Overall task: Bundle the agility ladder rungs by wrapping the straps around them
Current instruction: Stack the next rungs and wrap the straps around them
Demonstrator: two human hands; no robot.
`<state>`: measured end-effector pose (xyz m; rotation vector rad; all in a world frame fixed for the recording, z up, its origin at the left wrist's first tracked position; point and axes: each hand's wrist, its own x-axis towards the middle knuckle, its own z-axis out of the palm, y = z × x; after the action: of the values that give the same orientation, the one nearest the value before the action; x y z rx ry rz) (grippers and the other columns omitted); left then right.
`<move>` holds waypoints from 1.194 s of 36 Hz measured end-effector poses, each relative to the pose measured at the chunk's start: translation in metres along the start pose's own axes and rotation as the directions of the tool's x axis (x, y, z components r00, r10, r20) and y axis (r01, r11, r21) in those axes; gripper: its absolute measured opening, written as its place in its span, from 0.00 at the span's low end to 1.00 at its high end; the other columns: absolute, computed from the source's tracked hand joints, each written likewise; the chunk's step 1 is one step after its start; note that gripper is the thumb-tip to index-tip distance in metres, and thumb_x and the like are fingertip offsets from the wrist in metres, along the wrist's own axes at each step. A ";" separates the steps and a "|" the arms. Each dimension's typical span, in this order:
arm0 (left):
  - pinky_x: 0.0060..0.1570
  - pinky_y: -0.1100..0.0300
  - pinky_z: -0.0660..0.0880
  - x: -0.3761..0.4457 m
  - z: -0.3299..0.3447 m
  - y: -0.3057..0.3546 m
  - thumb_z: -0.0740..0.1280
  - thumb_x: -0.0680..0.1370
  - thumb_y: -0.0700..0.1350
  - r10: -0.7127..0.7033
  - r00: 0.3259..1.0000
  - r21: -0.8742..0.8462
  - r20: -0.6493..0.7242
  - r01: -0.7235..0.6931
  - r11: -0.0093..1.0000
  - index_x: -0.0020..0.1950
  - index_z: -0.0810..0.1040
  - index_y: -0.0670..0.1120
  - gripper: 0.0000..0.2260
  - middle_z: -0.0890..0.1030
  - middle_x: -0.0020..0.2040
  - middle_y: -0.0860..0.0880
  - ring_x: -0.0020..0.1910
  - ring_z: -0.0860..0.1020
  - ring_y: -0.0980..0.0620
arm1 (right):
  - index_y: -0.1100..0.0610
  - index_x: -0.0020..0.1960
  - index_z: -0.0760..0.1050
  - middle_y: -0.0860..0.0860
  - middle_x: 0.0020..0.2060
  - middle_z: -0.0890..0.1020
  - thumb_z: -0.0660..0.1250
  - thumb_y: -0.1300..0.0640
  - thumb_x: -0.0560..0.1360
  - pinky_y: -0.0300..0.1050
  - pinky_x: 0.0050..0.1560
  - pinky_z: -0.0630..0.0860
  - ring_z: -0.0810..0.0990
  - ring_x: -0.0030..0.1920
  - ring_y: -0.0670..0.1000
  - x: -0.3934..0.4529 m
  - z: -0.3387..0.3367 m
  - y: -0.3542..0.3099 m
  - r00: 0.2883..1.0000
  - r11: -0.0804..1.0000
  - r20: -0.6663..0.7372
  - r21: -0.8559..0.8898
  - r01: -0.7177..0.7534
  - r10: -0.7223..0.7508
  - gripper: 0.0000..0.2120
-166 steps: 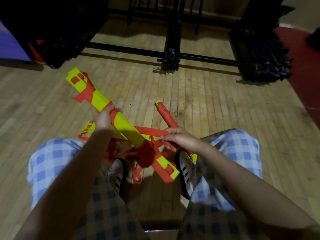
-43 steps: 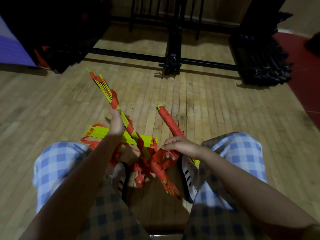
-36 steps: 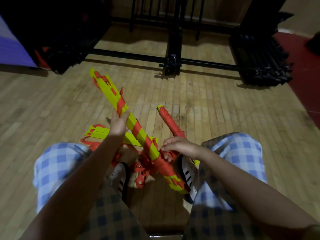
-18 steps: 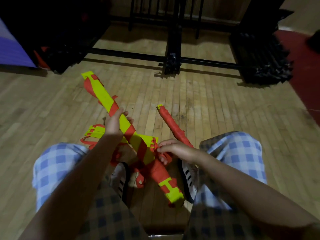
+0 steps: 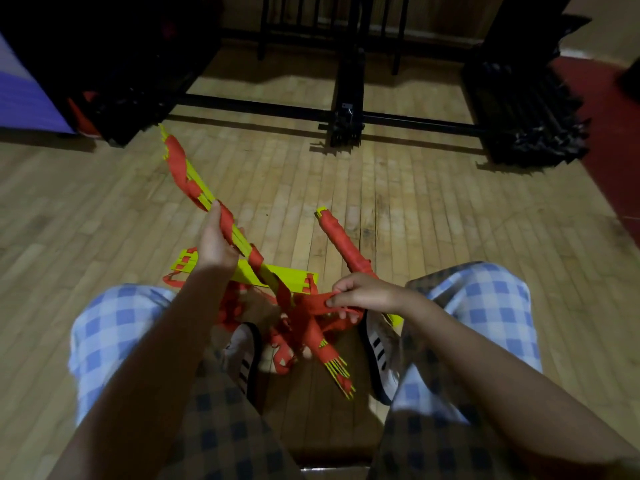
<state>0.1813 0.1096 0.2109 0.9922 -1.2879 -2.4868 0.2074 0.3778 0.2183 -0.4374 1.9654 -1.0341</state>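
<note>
A wooden plank floor (image 5: 433,209) is stretching toward dark metal racks (image 5: 348,109), with a red mat (image 5: 613,140) lying at the right. The left hand (image 5: 216,245) is gripping the yellow rung bundle (image 5: 202,192), which is slanting from upper left down to lower right above the shoes (image 5: 379,355). The right hand (image 5: 367,294) is pinching a red strap (image 5: 311,306) beside it. A finished wrapped bundle (image 5: 341,242) is lying behind on the floor.
</note>
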 end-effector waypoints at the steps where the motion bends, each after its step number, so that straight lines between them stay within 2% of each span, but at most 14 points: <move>1: 0.41 0.60 0.74 0.000 -0.004 0.002 0.63 0.80 0.56 0.016 1.000 0.053 0.015 -0.017 0.998 0.46 0.73 0.50 0.11 0.74 0.41 0.52 0.38 0.75 0.56 | 0.54 0.35 0.74 0.50 0.32 0.80 0.67 0.58 0.78 0.37 0.36 0.74 0.76 0.28 0.44 -0.001 -0.002 0.001 1.000 0.999 -0.004 -0.029 -0.012 0.012 0.13; 4: 0.47 0.54 0.79 0.004 -0.017 0.000 0.67 0.74 0.64 0.032 0.997 0.281 0.069 -0.050 0.958 0.57 0.78 0.47 0.22 0.80 0.48 0.51 0.43 0.80 0.53 | 0.54 0.34 0.74 0.49 0.30 0.79 0.69 0.56 0.77 0.39 0.37 0.73 0.76 0.28 0.45 -0.005 -0.008 0.006 0.999 0.992 -0.040 -0.120 -0.040 0.036 0.13; 6: 0.48 0.56 0.80 0.006 -0.018 0.000 0.72 0.73 0.58 0.079 0.997 0.250 0.010 -0.079 0.965 0.61 0.79 0.45 0.23 0.82 0.51 0.47 0.44 0.81 0.53 | 0.55 0.34 0.75 0.47 0.28 0.79 0.69 0.57 0.77 0.39 0.37 0.73 0.75 0.28 0.44 -0.007 -0.010 0.005 0.997 0.995 -0.065 -0.092 -0.034 0.028 0.12; 8: 0.41 0.61 0.78 0.003 -0.011 -0.001 0.73 0.73 0.51 0.101 0.994 0.222 -0.030 -0.092 0.971 0.56 0.81 0.44 0.16 0.83 0.45 0.48 0.41 0.81 0.54 | 0.56 0.34 0.74 0.46 0.26 0.77 0.68 0.60 0.77 0.38 0.35 0.72 0.75 0.27 0.43 -0.008 -0.011 0.003 0.996 1.000 -0.086 0.002 -0.001 0.001 0.13; 11: 0.44 0.56 0.78 -0.014 0.002 -0.002 0.69 0.76 0.47 -0.042 0.997 0.114 0.064 0.035 0.993 0.44 0.81 0.47 0.05 0.82 0.37 0.50 0.39 0.81 0.53 | 0.57 0.32 0.72 0.47 0.23 0.74 0.66 0.61 0.78 0.41 0.36 0.71 0.73 0.25 0.43 -0.010 -0.007 -0.001 0.991 0.987 -0.118 0.141 0.078 -0.062 0.16; 14: 0.49 0.53 0.78 -0.022 0.010 -0.005 0.61 0.82 0.43 -0.097 0.975 -0.020 0.199 0.103 0.995 0.40 0.79 0.46 0.13 0.84 0.39 0.47 0.46 0.82 0.47 | 0.58 0.31 0.70 0.48 0.21 0.72 0.65 0.62 0.79 0.40 0.34 0.69 0.70 0.23 0.44 -0.013 -0.006 -0.002 0.980 0.958 -0.169 0.248 0.145 -0.105 0.17; 19: 0.33 0.64 0.77 -0.029 0.016 -0.003 0.60 0.82 0.45 -0.062 0.963 -0.087 0.261 0.087 0.992 0.46 0.73 0.50 0.06 0.75 0.30 0.52 0.27 0.76 0.54 | 0.59 0.31 0.69 0.55 0.24 0.69 0.68 0.59 0.77 0.37 0.28 0.66 0.68 0.23 0.48 -0.016 -0.009 -0.005 0.953 0.911 -0.272 0.347 0.224 -0.131 0.17; 27: 0.27 0.62 0.75 -0.010 0.002 -0.005 0.61 0.81 0.52 0.038 0.999 0.112 0.023 -0.040 0.993 0.42 0.70 0.45 0.13 0.76 0.30 0.48 0.22 0.75 0.51 | 0.59 0.37 0.75 0.56 0.31 0.78 0.64 0.60 0.80 0.38 0.29 0.68 0.71 0.23 0.46 -0.018 -0.003 -0.011 0.986 0.966 -0.041 0.195 0.169 -0.165 0.12; 30: 0.31 0.61 0.72 -0.010 0.004 -0.005 0.53 0.81 0.57 0.061 0.997 0.072 0.046 -0.064 0.995 0.36 0.67 0.48 0.18 0.72 0.27 0.49 0.25 0.73 0.50 | 0.61 0.41 0.76 0.56 0.35 0.81 0.64 0.61 0.80 0.38 0.30 0.72 0.75 0.24 0.46 -0.017 -0.001 -0.012 0.991 0.976 -0.039 0.172 0.135 -0.130 0.09; 34: 0.28 0.64 0.68 -0.007 0.002 -0.009 0.53 0.83 0.50 0.129 0.990 0.227 0.053 -0.138 0.964 0.34 0.64 0.47 0.18 0.70 0.22 0.52 0.21 0.71 0.54 | 0.61 0.42 0.76 0.55 0.37 0.83 0.65 0.61 0.79 0.40 0.34 0.78 0.81 0.28 0.49 -0.013 0.002 -0.010 0.995 0.975 -0.030 0.196 0.100 -0.096 0.07; 37: 0.31 0.62 0.72 -0.002 -0.004 -0.011 0.56 0.84 0.49 0.073 0.996 0.189 0.054 -0.082 0.979 0.37 0.69 0.45 0.17 0.74 0.24 0.52 0.25 0.75 0.56 | 0.61 0.43 0.76 0.55 0.35 0.83 0.65 0.62 0.79 0.43 0.38 0.79 0.82 0.30 0.50 -0.013 0.005 -0.010 0.995 0.971 -0.014 0.219 0.096 -0.095 0.07; 39: 0.27 0.66 0.71 -0.006 -0.006 -0.011 0.55 0.84 0.52 0.051 0.995 0.231 0.086 -0.069 0.970 0.42 0.71 0.35 0.21 0.73 0.27 0.48 0.23 0.73 0.59 | 0.63 0.44 0.76 0.54 0.34 0.83 0.65 0.61 0.79 0.46 0.40 0.79 0.82 0.31 0.50 -0.013 0.007 -0.011 0.994 0.965 -0.021 0.239 0.110 -0.108 0.07; 41: 0.24 0.70 0.69 -0.010 -0.001 -0.015 0.54 0.85 0.51 0.117 0.978 0.242 0.171 -0.157 0.958 0.56 0.68 0.24 0.27 0.69 0.33 0.45 0.20 0.70 0.62 | 0.66 0.46 0.77 0.54 0.32 0.83 0.65 0.61 0.79 0.52 0.46 0.79 0.82 0.33 0.52 -0.013 0.008 -0.011 0.989 0.958 -0.061 0.249 0.142 -0.131 0.08; 43: 0.27 0.71 0.72 -0.015 0.000 -0.015 0.57 0.84 0.50 0.103 0.969 0.211 0.222 -0.151 0.966 0.68 0.65 0.26 0.27 0.72 0.38 0.46 0.23 0.74 0.63 | 0.67 0.45 0.77 0.53 0.31 0.83 0.65 0.60 0.79 0.59 0.53 0.77 0.82 0.37 0.55 -0.011 0.009 -0.012 0.985 0.958 -0.105 0.236 0.161 -0.140 0.09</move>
<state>0.1951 0.1257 0.2067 0.6742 -1.6744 -2.4372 0.2205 0.3734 0.2307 -0.4160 1.8714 -1.3945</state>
